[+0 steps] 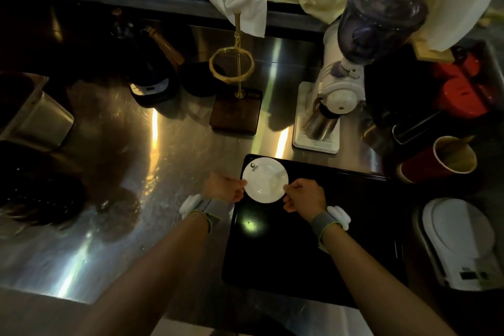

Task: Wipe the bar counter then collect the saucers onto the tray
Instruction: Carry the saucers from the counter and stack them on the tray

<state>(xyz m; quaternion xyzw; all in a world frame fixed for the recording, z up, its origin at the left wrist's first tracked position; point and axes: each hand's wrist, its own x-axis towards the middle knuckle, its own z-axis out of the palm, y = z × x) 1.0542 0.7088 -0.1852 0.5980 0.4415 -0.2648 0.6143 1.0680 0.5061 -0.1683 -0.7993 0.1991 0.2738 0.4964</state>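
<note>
Over tray point(313, 240) far-left corner: saucer point(265, 179) held by both hands, left hand point(225, 187) pinching left rim, right hand point(305, 195) pinching right rim. Two-sided grip keeps it level for set-down, likely. Steel bench point(163, 172) bare nearby; grinder point(349, 76) behind.

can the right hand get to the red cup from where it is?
Probably yes. The right hand is on the saucer over the black tray, so it must let go first. The red cup lies just beyond the tray's right edge, with nothing standing between.
</note>
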